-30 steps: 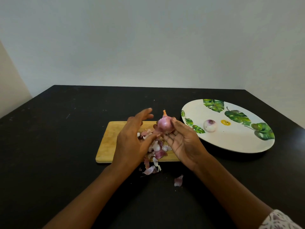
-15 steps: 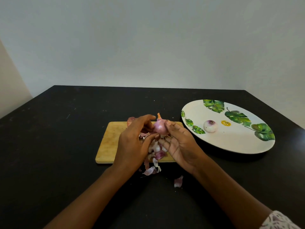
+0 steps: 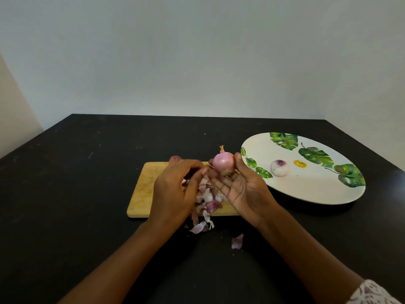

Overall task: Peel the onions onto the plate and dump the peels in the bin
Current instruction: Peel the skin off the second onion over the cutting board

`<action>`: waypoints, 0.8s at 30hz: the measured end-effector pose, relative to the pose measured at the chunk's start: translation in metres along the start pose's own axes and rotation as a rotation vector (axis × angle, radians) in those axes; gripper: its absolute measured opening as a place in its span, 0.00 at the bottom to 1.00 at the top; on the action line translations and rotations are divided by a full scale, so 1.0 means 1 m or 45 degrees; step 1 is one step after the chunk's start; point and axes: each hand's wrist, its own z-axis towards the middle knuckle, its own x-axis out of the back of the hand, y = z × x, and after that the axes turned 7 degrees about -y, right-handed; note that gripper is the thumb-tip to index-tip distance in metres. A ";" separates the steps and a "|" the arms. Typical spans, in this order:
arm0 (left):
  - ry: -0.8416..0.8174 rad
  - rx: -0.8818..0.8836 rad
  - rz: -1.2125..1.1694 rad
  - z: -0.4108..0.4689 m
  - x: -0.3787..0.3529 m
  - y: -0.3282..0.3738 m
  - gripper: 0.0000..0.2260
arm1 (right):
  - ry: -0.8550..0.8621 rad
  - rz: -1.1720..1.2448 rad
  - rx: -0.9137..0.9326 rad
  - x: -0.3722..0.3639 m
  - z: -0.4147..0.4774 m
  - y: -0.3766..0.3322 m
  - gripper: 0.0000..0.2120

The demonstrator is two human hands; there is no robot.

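My right hand (image 3: 245,189) holds a small pink onion (image 3: 223,161) by its sides, stem up, above the wooden cutting board (image 3: 143,189). Just left of the onion, my left hand (image 3: 175,191) has its fingers curled, the fingertips pinched near the onion's base; whether a peel is between them I cannot tell. A pile of purple and white peels (image 3: 208,198) lies on the board under my hands. One peeled onion (image 3: 279,168) rests on the white plate with green leaves (image 3: 306,189) at the right. Another onion (image 3: 175,159) peeks out behind my left hand.
Loose peels lie on the black table: some (image 3: 200,227) off the board's near edge, one (image 3: 237,241) farther right. A yellow sticker (image 3: 300,163) sits on the plate. No bin is in view. A pale wall stands behind the table.
My left hand closed from spread fingers to a pinch at the onion, then drew slightly left and down. My right hand lifted and turned the onion, showing its root end.
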 end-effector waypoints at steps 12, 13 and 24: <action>0.128 0.142 0.018 0.000 0.003 0.001 0.10 | -0.053 -0.161 0.003 -0.001 -0.002 0.000 0.24; 0.127 0.143 0.017 0.000 0.003 0.000 0.09 | -0.054 -0.166 0.003 -0.001 -0.002 0.000 0.24; 0.088 0.213 -0.060 0.001 0.001 0.002 0.19 | -0.080 -0.164 -0.002 -0.002 -0.002 0.000 0.22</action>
